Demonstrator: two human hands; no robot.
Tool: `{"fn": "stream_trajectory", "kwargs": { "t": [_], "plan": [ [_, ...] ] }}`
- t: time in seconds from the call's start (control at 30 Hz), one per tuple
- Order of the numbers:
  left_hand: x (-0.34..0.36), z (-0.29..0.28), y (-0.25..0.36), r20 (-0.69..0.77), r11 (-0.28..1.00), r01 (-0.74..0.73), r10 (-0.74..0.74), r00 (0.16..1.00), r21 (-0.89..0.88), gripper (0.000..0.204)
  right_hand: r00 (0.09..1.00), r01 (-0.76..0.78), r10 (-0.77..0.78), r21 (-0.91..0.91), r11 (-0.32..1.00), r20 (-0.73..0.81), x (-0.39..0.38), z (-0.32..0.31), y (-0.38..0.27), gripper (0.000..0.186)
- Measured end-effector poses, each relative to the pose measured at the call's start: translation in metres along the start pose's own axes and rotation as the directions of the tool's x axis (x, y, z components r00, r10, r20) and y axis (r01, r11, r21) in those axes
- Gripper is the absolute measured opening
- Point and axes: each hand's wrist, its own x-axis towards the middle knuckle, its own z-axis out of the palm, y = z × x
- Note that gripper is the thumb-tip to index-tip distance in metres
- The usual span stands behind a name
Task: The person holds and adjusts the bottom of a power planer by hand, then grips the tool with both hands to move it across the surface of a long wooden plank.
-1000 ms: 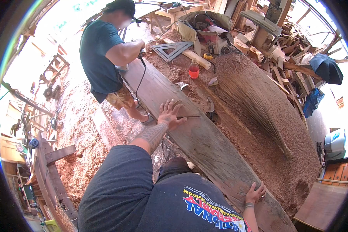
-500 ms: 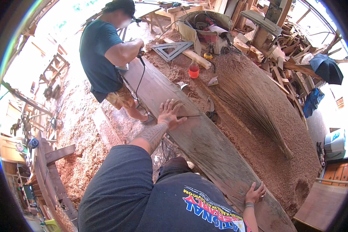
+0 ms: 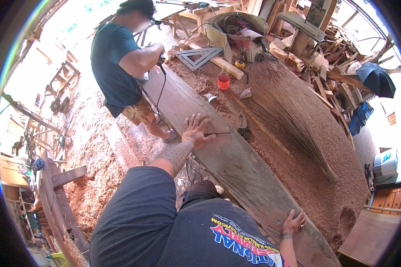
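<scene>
A long, wide wooden plank [image 3: 247, 167] runs from the upper left to the lower right. My left hand [image 3: 197, 132] lies flat on it, open with fingers spread, beside a dark crack or line across the board. Farther down, my right hand [image 3: 293, 223] rests on the plank's right edge, fingers apart and bent a little at the rim. Neither hand carries a tool. At the plank's far end a co-worker [image 3: 116, 62] in a dark teal shirt bends over a corded power tool [image 3: 161, 59], partly hidden by the arm.
Right of the plank, sawdust surrounds a stick broom [image 3: 294, 131], dark-handled shears [image 3: 243, 132], a bottle of red liquid [image 3: 223, 81] and a metal triangle square [image 3: 199, 58]. A power cord [image 3: 163, 89] crosses the plank. Scrap wood [image 3: 338, 84] is piled at the far right.
The co-worker's head and arms have shifted very slightly at the far end. Both my hands have stayed in place on the plank.
</scene>
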Motion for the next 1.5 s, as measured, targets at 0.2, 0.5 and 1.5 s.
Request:
{"fn": "stream_trajectory", "kwargs": {
  "t": [0.2,0.5,1.5],
  "plan": [
    [-0.0001,0.002,-0.0006,-0.023,1.0,-0.005,0.006,1.0,0.019,0.094,1.0,-0.005,0.005,0.014,1.0,0.008,0.0002,0.0017,0.0013,0.063],
    [-0.0007,0.0002,-0.0003,-0.021,1.0,-0.012,0.012,1.0,0.013,0.093,1.0,0.012,-0.012,0.001,1.0,-0.015,0.0002,0.0026,0.0017,0.062],
    [0.0003,-0.0029,0.0018,-0.001,1.0,0.009,-0.009,1.0,-0.007,0.094,1.0,0.009,-0.008,0.02,1.0,-0.012,-0.0005,-0.0011,-0.002,0.062]
  ]
}}
